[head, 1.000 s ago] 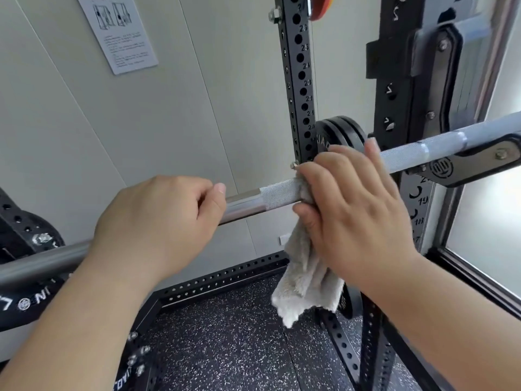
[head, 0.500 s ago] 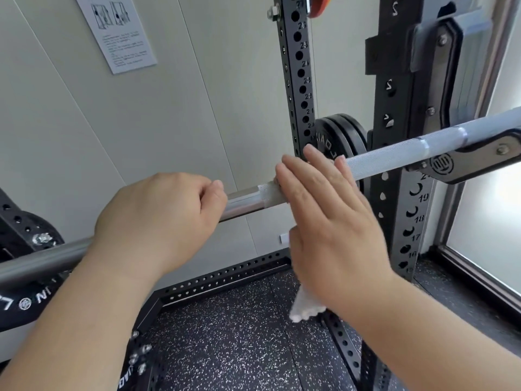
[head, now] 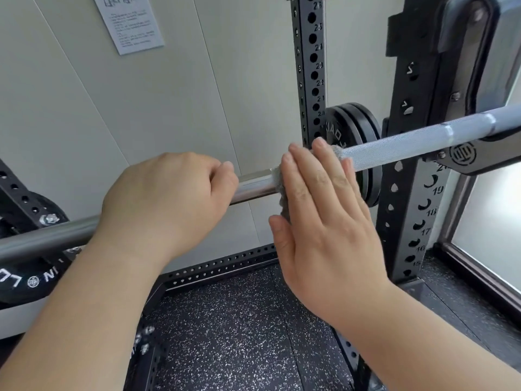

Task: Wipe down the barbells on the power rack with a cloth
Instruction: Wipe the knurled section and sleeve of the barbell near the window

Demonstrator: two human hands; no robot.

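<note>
**Cloth pressed to the racked barbell**

The barbell (head: 408, 145) lay across the power rack (head: 406, 221), its right end in a J-hook (head: 485, 159). The left hand (head: 169, 198) was curled round the smooth shaft. The right hand (head: 324, 221), fingers straight and together, pressed a grey cloth (head: 278, 184) against the knurling. The cloth seemed draped over the barbell, mostly hidden.

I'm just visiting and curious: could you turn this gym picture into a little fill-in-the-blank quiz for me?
1. The left hand grips the steel ____ that lies across the rack.
2. The right hand presses a grey ____ against that bar with straight fingers.
3. The weight plates behind the bar are ____ in colour.

Missing words: barbell, cloth, black.
</note>
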